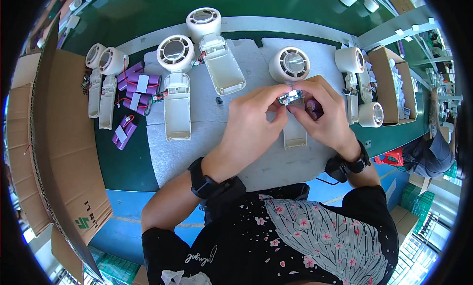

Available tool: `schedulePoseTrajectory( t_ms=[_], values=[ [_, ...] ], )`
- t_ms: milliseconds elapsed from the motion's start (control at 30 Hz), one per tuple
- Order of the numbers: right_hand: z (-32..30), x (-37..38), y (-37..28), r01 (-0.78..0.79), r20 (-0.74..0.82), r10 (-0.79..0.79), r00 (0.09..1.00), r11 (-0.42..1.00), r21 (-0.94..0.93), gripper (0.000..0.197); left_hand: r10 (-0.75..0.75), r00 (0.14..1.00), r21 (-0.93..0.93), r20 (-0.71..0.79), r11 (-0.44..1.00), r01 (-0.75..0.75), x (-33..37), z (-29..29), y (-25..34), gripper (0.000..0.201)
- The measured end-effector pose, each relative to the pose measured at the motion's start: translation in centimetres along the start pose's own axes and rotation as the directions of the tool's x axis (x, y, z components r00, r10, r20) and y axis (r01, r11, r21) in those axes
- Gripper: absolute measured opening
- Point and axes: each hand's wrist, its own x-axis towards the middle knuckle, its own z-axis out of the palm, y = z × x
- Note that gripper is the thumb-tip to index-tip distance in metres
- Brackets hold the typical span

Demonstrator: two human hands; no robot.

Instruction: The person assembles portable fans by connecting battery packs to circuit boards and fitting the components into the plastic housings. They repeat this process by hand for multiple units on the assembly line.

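Note:
My left hand (253, 120) and my right hand (325, 110) meet over the grey foam mat, fingertips closed on the two ends of a small circuit board (290, 97). A purple battery cell (314, 107) shows between the fingers and palm of my right hand; whether that hand grips it is unclear. Just beyond the hands sits a white round fan head (289, 64), its long open handle shell (295, 136) running under them. Two more fan heads (176, 53) (203, 23) with open handle shells (177, 112) (224, 68) lie to the left on the mat.
Purple battery packs (123, 132) with red wires and more fan housings (107, 102) lie at the left, beside a large cardboard box (74, 147). At the right are further fan parts (370, 114) and a carton (389, 88) of white pieces. A small dark piece (219, 101) rests on the foam mat (207, 152).

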Motion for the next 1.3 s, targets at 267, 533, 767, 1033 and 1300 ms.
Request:
schedulePoseTrajectory(
  t_ms=[267,533,767,1033,1300],
  values=[
    [0.1,0.0,0.4,0.050,-0.052,-0.054,0.997,0.996,-0.067,0.038,0.017,1.000,0.031,-0.024,0.999,-0.016,-0.1,-0.1,0.0,0.028],
    [0.1,0.1,0.5,0.057,-0.066,-0.062,0.996,0.996,-0.073,0.039,0.048,0.999,0.067,-0.010,0.997,-0.047,0.1,-0.1,-0.2,0.026],
    [-0.2,0.0,0.4,0.011,-0.023,-0.013,1.000,0.996,-0.085,0.041,0.039,0.999,0.055,0.010,0.998,-0.039,0.1,-0.2,-0.3,0.026],
    [0.0,0.1,0.6,0.040,-0.032,-0.043,0.999,0.996,-0.082,0.039,0.050,0.998,0.085,0.023,0.995,-0.052,0.1,-0.3,-0.4,0.023],
    [0.1,0.2,0.4,0.015,-0.037,-0.017,0.999,0.998,-0.065,0.036,0.097,0.995,0.057,-0.033,0.994,-0.095,0.0,0.2,-1.0,0.022]
  ],
)
